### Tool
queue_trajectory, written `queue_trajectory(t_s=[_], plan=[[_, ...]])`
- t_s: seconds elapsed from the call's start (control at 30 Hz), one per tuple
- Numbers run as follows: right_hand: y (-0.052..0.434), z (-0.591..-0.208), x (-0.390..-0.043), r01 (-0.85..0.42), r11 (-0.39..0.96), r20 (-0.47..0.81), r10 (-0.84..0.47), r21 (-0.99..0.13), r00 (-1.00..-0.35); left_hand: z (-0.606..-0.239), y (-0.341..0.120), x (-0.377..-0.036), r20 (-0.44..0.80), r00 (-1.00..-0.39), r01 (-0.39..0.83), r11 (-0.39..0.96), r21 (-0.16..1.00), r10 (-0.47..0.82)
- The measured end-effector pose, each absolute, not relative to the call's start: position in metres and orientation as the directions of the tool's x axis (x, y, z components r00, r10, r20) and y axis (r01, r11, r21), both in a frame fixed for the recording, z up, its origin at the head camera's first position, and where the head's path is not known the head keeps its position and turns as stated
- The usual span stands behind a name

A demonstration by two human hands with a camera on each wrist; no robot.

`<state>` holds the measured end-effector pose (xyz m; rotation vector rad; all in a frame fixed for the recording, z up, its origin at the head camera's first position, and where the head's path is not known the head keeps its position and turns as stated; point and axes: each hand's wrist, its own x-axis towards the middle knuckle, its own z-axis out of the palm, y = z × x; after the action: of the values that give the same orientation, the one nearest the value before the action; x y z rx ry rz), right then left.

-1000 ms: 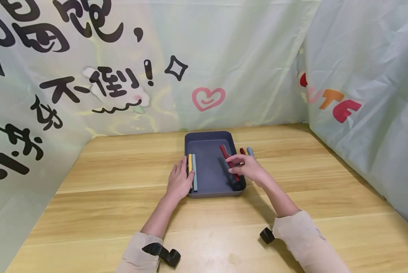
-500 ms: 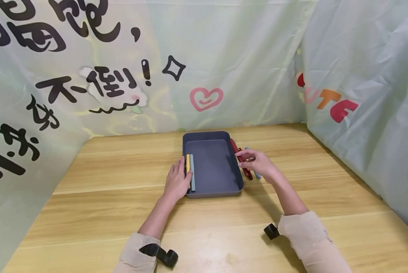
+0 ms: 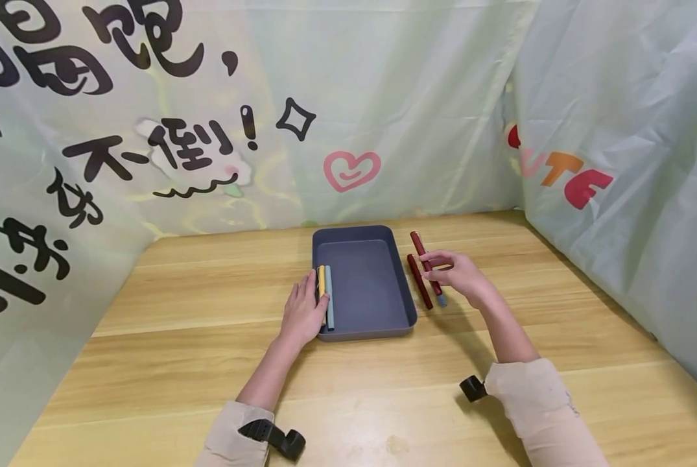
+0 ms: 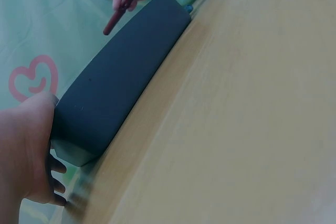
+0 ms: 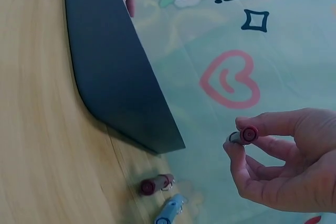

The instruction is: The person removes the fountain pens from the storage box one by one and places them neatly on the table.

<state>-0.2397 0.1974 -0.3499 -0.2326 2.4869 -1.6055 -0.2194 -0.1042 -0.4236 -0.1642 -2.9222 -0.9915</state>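
Note:
A dark grey tray (image 3: 403, 288) lies mid-table. My left hand (image 3: 312, 288) rests flat along its left rim, beside a yellow pen (image 3: 321, 280) and a grey-blue pen (image 3: 329, 305) lying inside. To the tray's right, my right hand (image 3: 437, 264) pinches a red pen (image 3: 421, 250) just above the table. In the right wrist view the red pen's end (image 5: 248, 134) sits between thumb and forefinger of the right hand (image 5: 239, 139). A second red pen (image 3: 419, 289) and a blue pen (image 3: 441, 299) lie on the table below it. The left wrist view shows the tray's wall (image 4: 121, 77).
The wooden table (image 3: 208, 363) is walled by printed plastic sheeting (image 3: 208, 130) at the back and right. In the right wrist view the loose red pen (image 5: 155, 184) and blue pen (image 5: 169, 211) lie just past the tray's corner (image 5: 157, 129).
My right hand has carried the red pen out of the tray and rightward over the table, above the other loose pens. The left hand has stayed on the tray's left rim.

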Motion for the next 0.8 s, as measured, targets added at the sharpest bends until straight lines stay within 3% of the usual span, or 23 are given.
queue_trajectory(t_s=[0.8], plan=[[0.223, -0.368, -0.250, 0.035, 0.447, -0.128, -0.178, -0.894, -0.976, -0.424, -0.104, -0.220, 0.081, -0.993, 0.116, 0.786, 0.608, 0.084]])
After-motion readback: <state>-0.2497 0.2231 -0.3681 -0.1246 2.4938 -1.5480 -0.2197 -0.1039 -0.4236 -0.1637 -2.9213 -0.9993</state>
